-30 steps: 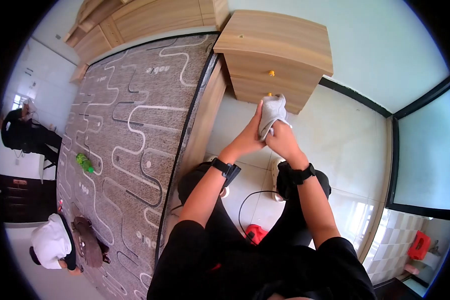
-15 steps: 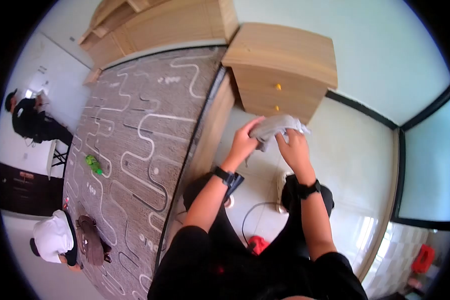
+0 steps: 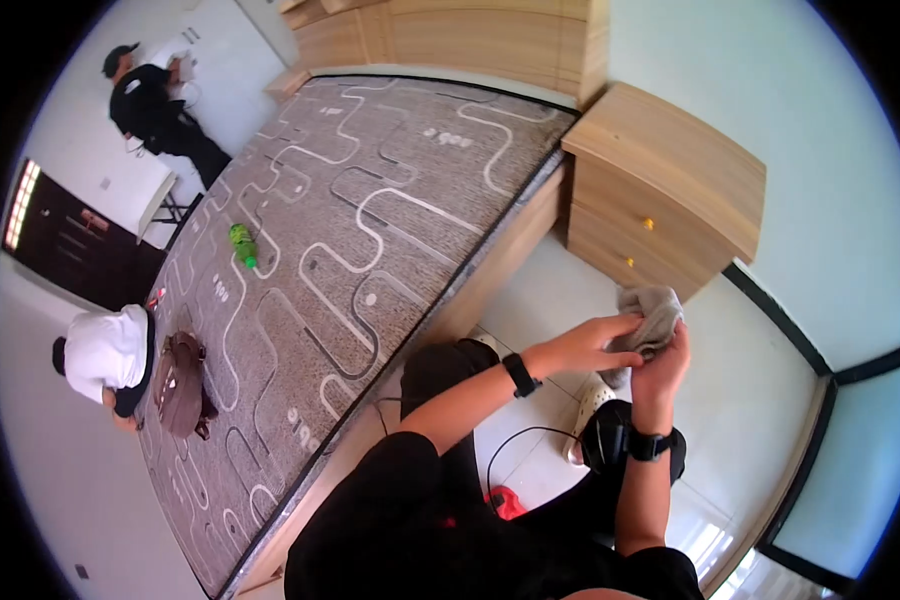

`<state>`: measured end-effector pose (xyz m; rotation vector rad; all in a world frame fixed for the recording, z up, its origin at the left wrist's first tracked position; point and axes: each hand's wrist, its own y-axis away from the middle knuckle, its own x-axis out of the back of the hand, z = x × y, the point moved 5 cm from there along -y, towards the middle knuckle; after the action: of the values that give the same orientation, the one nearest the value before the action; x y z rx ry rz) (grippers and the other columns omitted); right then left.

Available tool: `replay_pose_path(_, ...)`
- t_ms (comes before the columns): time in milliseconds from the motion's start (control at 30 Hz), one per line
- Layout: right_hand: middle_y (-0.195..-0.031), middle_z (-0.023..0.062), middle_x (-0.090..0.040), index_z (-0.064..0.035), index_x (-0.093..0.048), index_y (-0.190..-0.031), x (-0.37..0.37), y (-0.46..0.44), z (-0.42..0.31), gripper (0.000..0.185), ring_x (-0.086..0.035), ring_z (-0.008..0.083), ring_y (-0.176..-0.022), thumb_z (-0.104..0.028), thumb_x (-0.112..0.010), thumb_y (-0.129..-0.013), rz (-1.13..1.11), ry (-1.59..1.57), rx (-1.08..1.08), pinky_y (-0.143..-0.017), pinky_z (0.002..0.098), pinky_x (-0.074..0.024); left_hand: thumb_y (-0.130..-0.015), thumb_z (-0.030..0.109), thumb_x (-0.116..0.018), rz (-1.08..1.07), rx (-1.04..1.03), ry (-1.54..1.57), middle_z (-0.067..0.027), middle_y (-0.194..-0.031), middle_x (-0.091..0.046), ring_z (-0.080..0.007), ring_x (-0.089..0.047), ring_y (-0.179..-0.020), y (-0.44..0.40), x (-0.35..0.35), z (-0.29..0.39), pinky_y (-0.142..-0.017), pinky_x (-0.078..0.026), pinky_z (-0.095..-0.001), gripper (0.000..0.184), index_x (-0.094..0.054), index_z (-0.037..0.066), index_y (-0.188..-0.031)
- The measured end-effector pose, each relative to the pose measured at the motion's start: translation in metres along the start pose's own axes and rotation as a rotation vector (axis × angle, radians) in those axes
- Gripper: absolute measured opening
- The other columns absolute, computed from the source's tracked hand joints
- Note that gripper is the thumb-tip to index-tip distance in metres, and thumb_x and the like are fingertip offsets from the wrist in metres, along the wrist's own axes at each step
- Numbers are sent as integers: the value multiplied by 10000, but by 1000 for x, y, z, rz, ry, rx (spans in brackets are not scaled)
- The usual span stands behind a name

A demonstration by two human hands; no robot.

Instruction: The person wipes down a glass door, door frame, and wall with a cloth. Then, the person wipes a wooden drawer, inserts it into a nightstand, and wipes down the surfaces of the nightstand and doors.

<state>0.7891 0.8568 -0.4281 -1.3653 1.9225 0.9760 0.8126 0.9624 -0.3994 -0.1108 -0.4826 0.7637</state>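
A grey cloth point(image 3: 653, 312) is bunched up between my two hands, in front of the wooden nightstand point(image 3: 660, 170) with its yellow knobs. My left hand point(image 3: 595, 345) reaches in from the left, its fingers and thumb pinching the cloth's near side. On the right, my right hand point(image 3: 663, 370) is wrapped round the lower part of the cloth, which covers some of its fingers. A fold of the cloth hangs down between the hands.
Left of me lies a large patterned mattress point(image 3: 340, 240) with a green bottle point(image 3: 242, 245) and a brown bag point(image 3: 180, 385) on it. A person in black point(image 3: 155, 110) stands beyond; a person in white point(image 3: 105, 350) bends at the far edge. A red object point(image 3: 505, 502) is on the floor.
The view has swung left, so the nightstand and mattress sit further right. The cloth, spread out half a second ago, is now bunched more tightly, with my hands closer together.
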Motion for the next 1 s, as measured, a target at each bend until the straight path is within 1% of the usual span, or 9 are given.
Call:
replay_pose_path(167, -1086, 27, -554, -39, -513, -1179, 4, -1, -30, 320, -506, 122, -997, -261, -453, -957, 98, 480, 383, -874, 279, -390, -786, 175, -669, -64, 261, -40, -249, -1070, -567, -382, -560, -990, -43, 0, 16, -812, -449, -409, 417, -481, -4, -1112)
replay_pose_path(267, -1058, 20, -548, -50, -514, -1166, 18, -38, -56, 285, -506, 123, -963, -242, -441, -968, 33, 530, 386, -845, 272, -394, -773, 133, -637, 54, 84, -27, -254, -950, -583, -405, -572, -900, -84, -1, -19, -734, -449, -452, 358, -448, 2, -1046)
replay_pose_path(300, -921, 45, -525, -11, -544, -998, 10, -46, -70, 259, -447, 127, -824, -251, -454, -960, 20, 718, 525, -741, 257, -372, -761, 115, -626, 138, -52, -148, -248, -902, -591, -411, -579, -864, -97, 3, -31, -711, -452, -465, 360, -446, 2, -1051)
replay_pose_path(367, -904, 91, -521, 17, -541, -982, 36, -89, -78, 296, -444, 164, -833, -265, -451, -966, 32, 1134, 609, -756, 296, -380, -740, 76, -599, 209, -146, -282, -238, -844, -603, -420, -588, -826, -116, 14, -63, -688, -455, -478, 356, -454, 8, -1058)
replay_pose_path(467, -1086, 286, -515, 43, -533, -1039, 64, -144, -59, 336, -452, 430, -1044, -271, -531, -921, -7, 1651, 766, -925, 460, -336, -721, 33, -559, 103, 124, -415, -248, -903, -603, -417, -585, -873, -125, 29, -99, -712, -455, -467, 347, -491, 28, -1061)
replay_pose_path(533, -1003, 277, -529, 39, -535, -985, 63, -162, -40, 328, -486, 420, -927, -280, -544, -909, 22, 1721, 968, -817, 463, -383, -729, 40, -550, 196, 127, -363, -240, -909, -617, -407, -598, -866, -125, 40, -144, -714, -466, -453, 335, -513, 44, -1062)
replay_pose_path(667, -1029, 294, -514, 41, -499, -1039, 47, -184, -13, 312, -481, 462, -946, -193, -604, -862, -23, 1632, 953, -817, 493, -393, -785, 24, -495, 365, 245, -324, -216, -977, -628, -348, -610, -938, -122, 65, -169, -788, -474, -388, 347, -530, 21, -1130)
replay_pose_path(800, -1032, 284, -532, 39, -480, -1038, 43, -203, 2, 322, -495, 463, -960, -169, -618, -835, -123, 1590, 891, -806, 486, -429, -789, 22, -487, 494, 281, -171, -235, -991, -622, -394, -587, -949, -113, 59, -204, -805, -465, -427, 307, -561, 23, -1086)
replay_pose_path(1000, -985, 206, -605, 2, -525, -1015, 37, -265, 12, 244, -576, 365, -958, -133, -572, -817, -185, 2135, 752, -711, 421, -525, -823, 51, -482, 442, 294, -166, -262, -951, -620, -417, -588, -935, -115, 49, -263, -790, -468, -426, 298, -544, -6, -1110)
